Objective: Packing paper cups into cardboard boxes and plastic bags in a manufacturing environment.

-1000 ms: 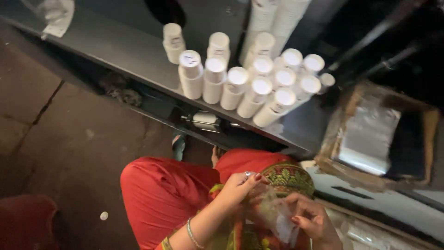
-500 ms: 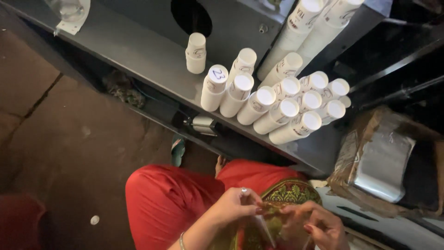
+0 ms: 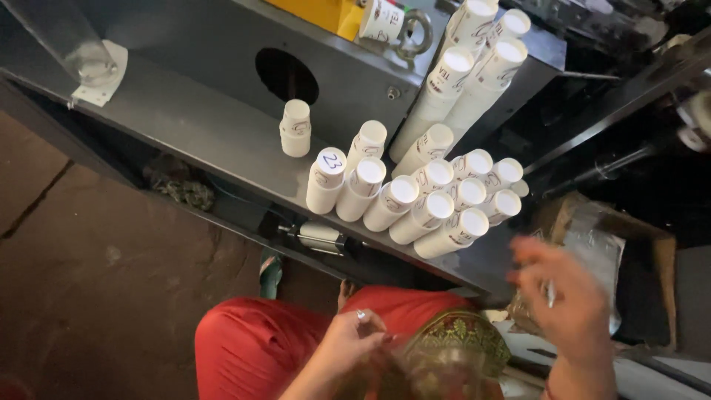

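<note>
About eleven short stacks of white paper cups (image 3: 415, 196) stand bunched on the grey worktop (image 3: 185, 126), one stack (image 3: 295, 127) apart, four tall stacks (image 3: 474, 67) leaning behind. The cluster reaches nearly to the worktop's front edge; bare room lies to its left. The left hand (image 3: 352, 344) pinches a clear plastic bag (image 3: 437, 370) over the lap. The right hand (image 3: 566, 304), blurred, fingers spread open, hovers near the cups.

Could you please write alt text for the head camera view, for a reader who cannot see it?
Seen from above, a person in red clothing holds clear plastic wrapping in the left hand at the lap, while the blurred right hand is raised toward stacks of white paper cups. The cups stand on a grey metal shelf; an opened cardboard box sits to the right.
</note>
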